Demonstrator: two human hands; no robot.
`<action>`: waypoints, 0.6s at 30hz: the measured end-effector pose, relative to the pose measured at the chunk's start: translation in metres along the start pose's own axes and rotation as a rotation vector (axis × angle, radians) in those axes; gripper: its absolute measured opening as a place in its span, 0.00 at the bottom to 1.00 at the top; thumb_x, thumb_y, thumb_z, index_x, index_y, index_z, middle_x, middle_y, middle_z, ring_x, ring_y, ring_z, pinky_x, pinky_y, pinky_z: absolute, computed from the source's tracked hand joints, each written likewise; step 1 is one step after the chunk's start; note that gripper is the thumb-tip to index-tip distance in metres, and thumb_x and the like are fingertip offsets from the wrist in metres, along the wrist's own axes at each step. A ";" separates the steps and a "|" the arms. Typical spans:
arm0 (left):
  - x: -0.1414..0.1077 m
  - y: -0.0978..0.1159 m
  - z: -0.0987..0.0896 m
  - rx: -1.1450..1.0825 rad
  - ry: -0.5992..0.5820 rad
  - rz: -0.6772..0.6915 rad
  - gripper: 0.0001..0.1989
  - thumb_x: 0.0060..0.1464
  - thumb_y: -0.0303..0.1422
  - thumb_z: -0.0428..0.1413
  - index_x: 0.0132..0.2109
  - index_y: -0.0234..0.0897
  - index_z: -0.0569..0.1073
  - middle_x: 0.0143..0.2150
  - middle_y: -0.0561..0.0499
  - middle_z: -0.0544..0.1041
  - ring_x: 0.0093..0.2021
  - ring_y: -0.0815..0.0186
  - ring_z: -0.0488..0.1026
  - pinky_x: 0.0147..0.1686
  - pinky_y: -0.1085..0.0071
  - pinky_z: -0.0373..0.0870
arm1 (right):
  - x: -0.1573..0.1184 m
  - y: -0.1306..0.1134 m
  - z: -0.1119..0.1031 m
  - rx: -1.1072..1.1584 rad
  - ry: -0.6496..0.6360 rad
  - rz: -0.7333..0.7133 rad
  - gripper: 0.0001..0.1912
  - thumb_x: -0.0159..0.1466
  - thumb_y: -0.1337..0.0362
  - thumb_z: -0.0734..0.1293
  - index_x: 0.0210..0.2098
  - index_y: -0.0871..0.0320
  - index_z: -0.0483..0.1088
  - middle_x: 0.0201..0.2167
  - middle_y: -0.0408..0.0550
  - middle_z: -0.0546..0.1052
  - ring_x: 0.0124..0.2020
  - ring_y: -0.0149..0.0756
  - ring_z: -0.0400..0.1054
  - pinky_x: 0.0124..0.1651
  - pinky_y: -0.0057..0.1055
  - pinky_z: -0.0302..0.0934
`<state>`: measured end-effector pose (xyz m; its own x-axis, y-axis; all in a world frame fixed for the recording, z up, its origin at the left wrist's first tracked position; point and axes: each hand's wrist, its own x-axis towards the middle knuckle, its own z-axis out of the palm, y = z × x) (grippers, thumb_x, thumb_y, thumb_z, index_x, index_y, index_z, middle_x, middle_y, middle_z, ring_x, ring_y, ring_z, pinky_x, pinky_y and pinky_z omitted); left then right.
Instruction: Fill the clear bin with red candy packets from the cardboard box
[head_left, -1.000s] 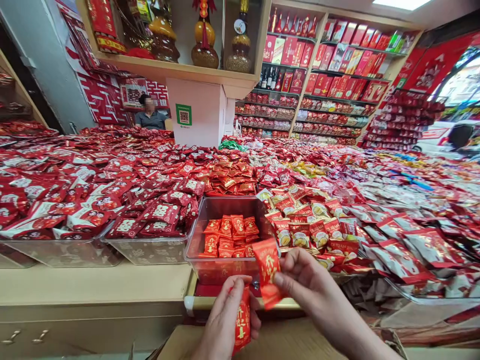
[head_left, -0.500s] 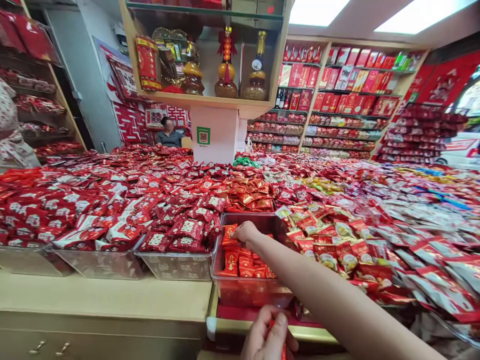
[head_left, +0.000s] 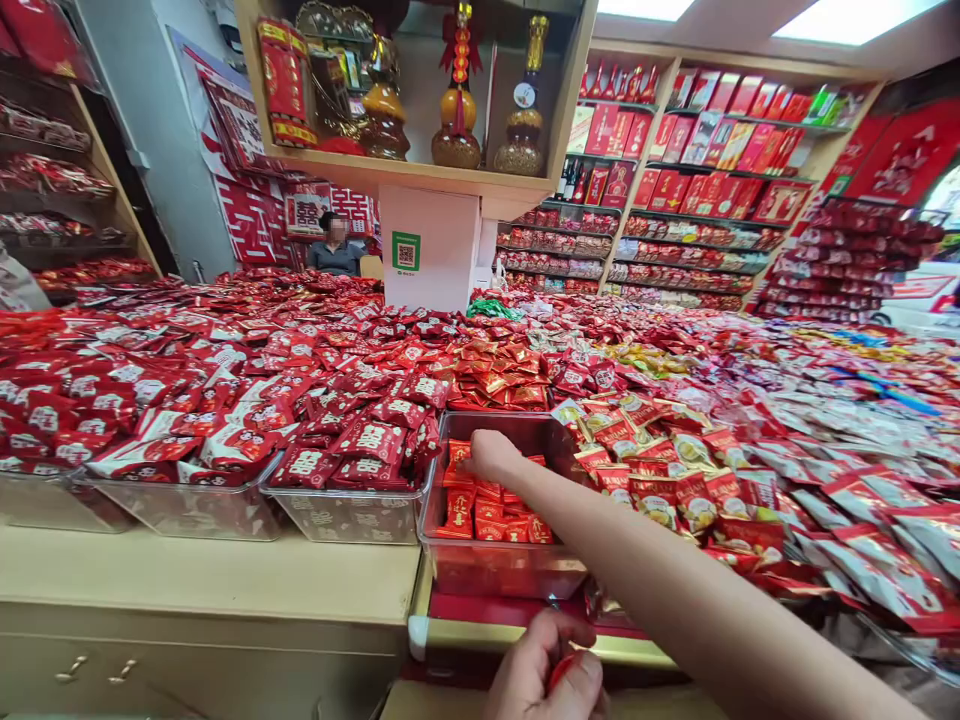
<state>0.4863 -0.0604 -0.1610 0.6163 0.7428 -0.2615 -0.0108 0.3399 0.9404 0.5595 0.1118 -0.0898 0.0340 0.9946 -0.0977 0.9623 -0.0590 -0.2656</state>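
Note:
My right hand [head_left: 491, 458] reaches into a clear plastic bin [head_left: 499, 553] of small red packets [head_left: 491, 505], at its left rear part. Its fingers point down and are mostly hidden behind the hand, so their grip does not show. Nearer to me, below the bin's front wall, my left hand [head_left: 551, 670] is closed around a red packet [head_left: 564, 668], of which only a small part shows between thumb and fingers.
Bins of dark red packets [head_left: 371, 440] stand to the left on a cream counter [head_left: 210, 580]. Red and gold packets [head_left: 694, 500] are heaped to the right. A display cabinet [head_left: 420, 180] overhangs the heaps, and a person [head_left: 336, 255] sits behind them.
The view has shifted slightly. My right hand has gone a little deeper among the packets at the bin's left. My left hand has turned, and less of its red packet shows.

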 end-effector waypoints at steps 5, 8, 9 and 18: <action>-0.002 -0.004 -0.002 0.063 -0.090 0.040 0.15 0.41 0.39 0.58 0.37 0.38 0.69 0.23 0.57 0.65 0.23 0.72 0.60 0.25 0.76 0.56 | -0.024 0.010 -0.032 -0.054 -0.088 -0.077 0.08 0.52 0.73 0.62 0.29 0.65 0.73 0.32 0.47 0.76 0.42 0.40 0.67 0.39 0.27 0.57; -0.004 -0.004 -0.001 0.095 -0.114 0.048 0.13 0.42 0.36 0.58 0.37 0.38 0.69 0.24 0.57 0.63 0.24 0.72 0.58 0.27 0.77 0.55 | -0.041 0.018 -0.031 -0.118 -0.314 -0.082 0.05 0.43 0.77 0.67 0.14 0.64 0.70 0.17 0.48 0.74 0.31 0.40 0.70 0.36 0.28 0.61; -0.005 -0.004 -0.001 0.096 -0.116 0.039 0.13 0.42 0.36 0.57 0.38 0.38 0.69 0.24 0.57 0.63 0.24 0.72 0.57 0.27 0.77 0.55 | -0.045 0.020 -0.028 -0.140 -0.385 -0.083 0.06 0.41 0.78 0.68 0.13 0.64 0.70 0.15 0.48 0.73 0.28 0.40 0.70 0.34 0.29 0.62; -0.004 0.001 0.000 0.151 -0.156 0.002 0.13 0.41 0.36 0.56 0.37 0.37 0.67 0.24 0.58 0.59 0.25 0.72 0.52 0.26 0.76 0.51 | -0.050 0.034 0.001 -0.256 -0.550 -0.173 0.08 0.42 0.80 0.65 0.21 0.69 0.74 0.32 0.63 0.77 0.35 0.48 0.71 0.38 0.35 0.63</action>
<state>0.4842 -0.0631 -0.1593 0.7309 0.6413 -0.2334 0.0984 0.2394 0.9659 0.5906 0.0600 -0.0950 -0.2063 0.7948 -0.5707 0.9778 0.1890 -0.0904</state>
